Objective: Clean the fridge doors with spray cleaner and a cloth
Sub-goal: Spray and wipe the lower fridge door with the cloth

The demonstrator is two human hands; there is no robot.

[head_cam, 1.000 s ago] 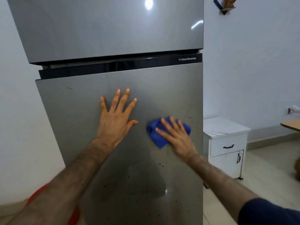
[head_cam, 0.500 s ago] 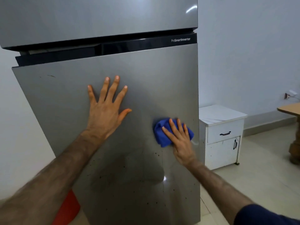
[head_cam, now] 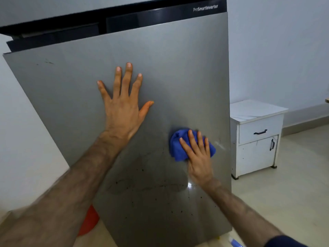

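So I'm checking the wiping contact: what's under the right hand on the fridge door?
A bunched blue cloth lies under the right hand, whose straight fingers press it to the door. The door under the cloth is covered.

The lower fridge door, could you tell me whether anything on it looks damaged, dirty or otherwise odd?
No damage shows, but the lower fridge door is dirty: dark specks and faint streaks dot it below both hands, with a pale smear right of the blue cloth.
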